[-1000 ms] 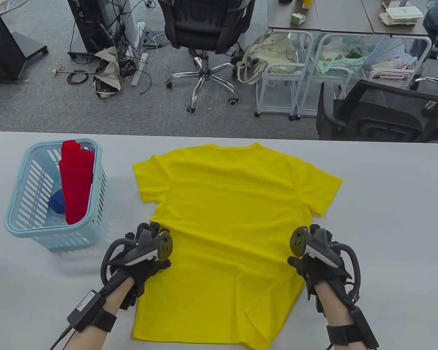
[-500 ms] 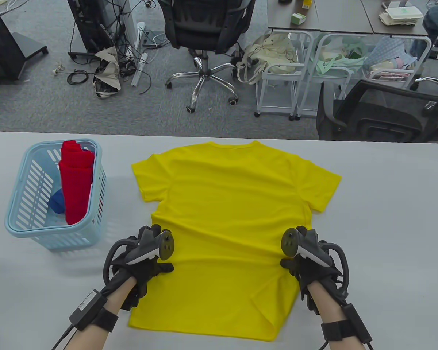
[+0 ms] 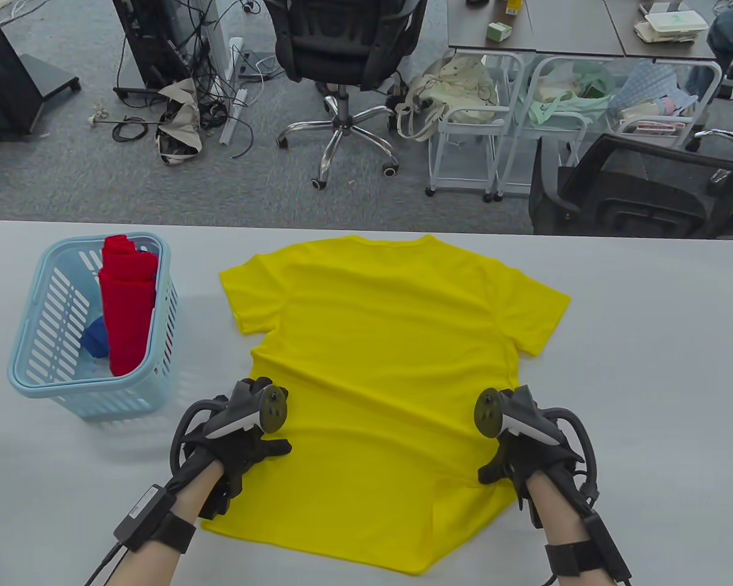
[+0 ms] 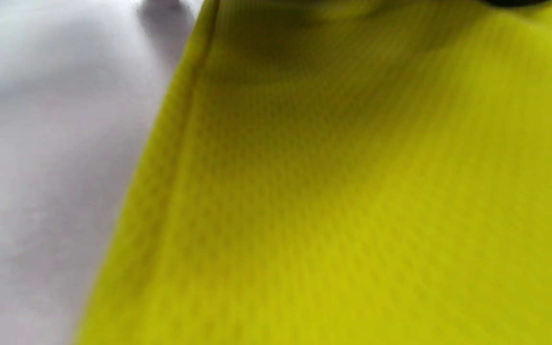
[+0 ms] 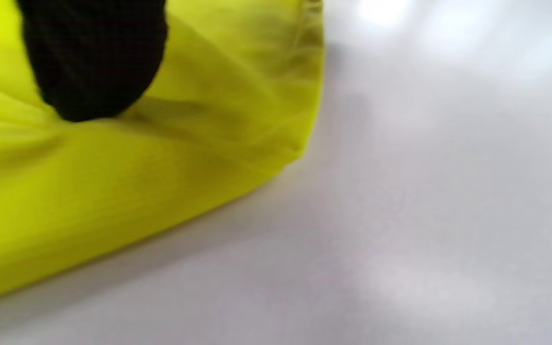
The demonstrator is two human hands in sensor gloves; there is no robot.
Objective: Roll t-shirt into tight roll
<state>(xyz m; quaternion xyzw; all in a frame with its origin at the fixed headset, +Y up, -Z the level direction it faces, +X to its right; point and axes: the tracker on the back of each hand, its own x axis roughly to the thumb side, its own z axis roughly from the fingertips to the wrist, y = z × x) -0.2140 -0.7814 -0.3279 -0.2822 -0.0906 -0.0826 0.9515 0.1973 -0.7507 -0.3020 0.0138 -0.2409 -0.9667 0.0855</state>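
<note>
A yellow t-shirt (image 3: 391, 342) lies flat on the white table (image 3: 647, 366), with its collar at the far side and its hem toward me. My left hand (image 3: 244, 439) rests on the shirt's left side edge, thumb stretched onto the fabric. My right hand (image 3: 519, 452) rests on the right side edge, where a diagonal crease (image 3: 446, 488) runs down to the hem. In the right wrist view a black fingertip (image 5: 94, 62) presses on the yellow cloth (image 5: 113, 167) near its edge. The left wrist view shows only the shirt (image 4: 352, 191) and its side seam against the table.
A light blue basket (image 3: 36, 378) stands at the left of the table. It holds a red rolled garment (image 3: 128, 311) and a blue cloth (image 3: 96, 342). Office chairs, carts and cables fill the floor beyond the far table edge.
The hem has slid away from me and is now fully in view, with its right corner lower. My right hand has drawn back toward me a little. The left hand has barely shifted.
</note>
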